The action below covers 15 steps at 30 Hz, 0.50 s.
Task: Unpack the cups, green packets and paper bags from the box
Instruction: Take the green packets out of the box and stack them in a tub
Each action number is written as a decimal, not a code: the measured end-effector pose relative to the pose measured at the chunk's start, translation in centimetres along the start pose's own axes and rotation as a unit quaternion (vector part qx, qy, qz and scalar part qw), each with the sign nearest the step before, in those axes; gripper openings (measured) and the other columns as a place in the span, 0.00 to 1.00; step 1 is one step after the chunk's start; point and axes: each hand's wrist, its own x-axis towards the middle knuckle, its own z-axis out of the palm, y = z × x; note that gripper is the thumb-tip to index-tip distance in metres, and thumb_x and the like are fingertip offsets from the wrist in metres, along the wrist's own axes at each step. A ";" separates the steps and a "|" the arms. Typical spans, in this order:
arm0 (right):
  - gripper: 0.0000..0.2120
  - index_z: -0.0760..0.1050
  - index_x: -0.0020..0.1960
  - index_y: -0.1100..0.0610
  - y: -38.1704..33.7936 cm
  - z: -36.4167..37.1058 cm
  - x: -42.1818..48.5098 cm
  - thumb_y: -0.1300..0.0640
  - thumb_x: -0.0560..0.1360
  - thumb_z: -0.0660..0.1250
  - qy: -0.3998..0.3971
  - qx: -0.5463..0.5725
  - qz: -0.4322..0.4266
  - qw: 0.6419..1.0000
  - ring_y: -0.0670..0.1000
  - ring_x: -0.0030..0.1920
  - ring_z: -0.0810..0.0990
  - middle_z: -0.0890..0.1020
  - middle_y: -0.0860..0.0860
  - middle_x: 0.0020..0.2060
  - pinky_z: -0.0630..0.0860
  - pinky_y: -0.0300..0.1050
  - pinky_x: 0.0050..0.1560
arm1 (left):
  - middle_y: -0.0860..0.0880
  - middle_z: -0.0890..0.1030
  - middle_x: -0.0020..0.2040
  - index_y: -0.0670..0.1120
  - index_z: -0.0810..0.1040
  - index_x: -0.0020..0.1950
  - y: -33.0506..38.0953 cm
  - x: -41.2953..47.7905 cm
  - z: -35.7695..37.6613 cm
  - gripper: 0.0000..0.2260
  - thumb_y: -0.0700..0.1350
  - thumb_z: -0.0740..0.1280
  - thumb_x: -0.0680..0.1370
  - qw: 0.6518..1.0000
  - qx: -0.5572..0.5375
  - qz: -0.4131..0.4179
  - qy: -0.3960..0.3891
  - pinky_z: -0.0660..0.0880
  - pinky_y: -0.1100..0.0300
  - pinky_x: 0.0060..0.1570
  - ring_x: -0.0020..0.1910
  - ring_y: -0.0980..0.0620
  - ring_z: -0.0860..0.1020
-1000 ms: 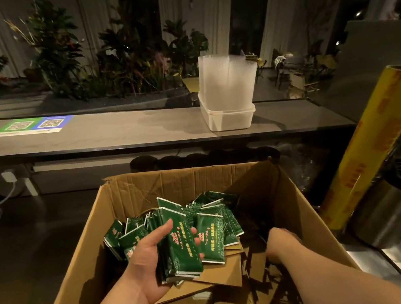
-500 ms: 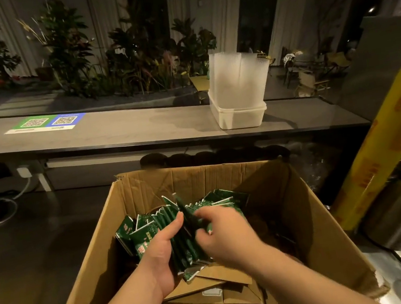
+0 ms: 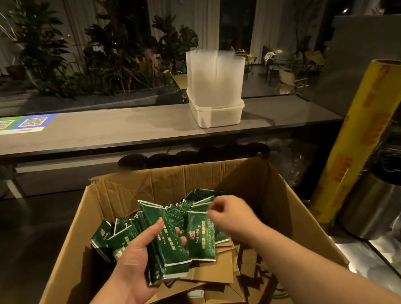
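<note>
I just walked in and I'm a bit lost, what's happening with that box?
A person is unpacking a cardboard box. Their left hand grips a bundle of green packets just above the contents. Their right hand has its fingers curled at the top edge of another packet, but blur hides whether it has hold of it. More packets are in the box, lying on a pile of brown paper bags.

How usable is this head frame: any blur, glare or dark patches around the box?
Head view: dim; right hand motion-blurred, its grasp unreadable; left hand and the green packets it grips are sharp; glare on the steel counter; box interior corners fall into shadow.
</note>
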 end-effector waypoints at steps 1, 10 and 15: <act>0.12 0.81 0.61 0.54 2.1 -0.7 1.2 0.52 0.81 0.65 0.014 -0.066 0.047 0.997 0.50 0.50 0.82 0.83 0.50 0.50 0.83 0.53 0.55 | 0.33 0.82 0.57 0.34 0.80 0.63 0.0 -0.1 0.1 0.27 0.51 0.73 0.71 1.000 -0.001 0.001 0.004 0.68 0.35 0.72 0.60 0.34 0.79; 0.26 0.66 0.77 0.53 11.0 0.4 3.1 0.52 0.81 0.66 -0.159 -0.159 0.253 0.941 0.63 0.78 0.60 0.66 0.58 0.76 0.63 0.59 0.76 | 0.32 0.83 0.56 0.34 0.81 0.60 0.1 0.4 0.1 0.25 0.51 0.73 0.70 1.000 -0.003 0.003 -0.003 0.69 0.34 0.71 0.58 0.34 0.80; 0.22 0.73 0.70 0.56 12.6 0.5 4.1 0.52 0.78 0.65 -0.131 -0.169 0.282 0.935 0.62 0.72 0.68 0.74 0.57 0.69 0.66 0.59 0.73 | 0.31 0.79 0.64 0.34 0.81 0.62 0.0 0.6 -0.1 0.27 0.52 0.73 0.70 1.000 -0.007 -0.001 -0.015 0.68 0.35 0.71 0.68 0.31 0.75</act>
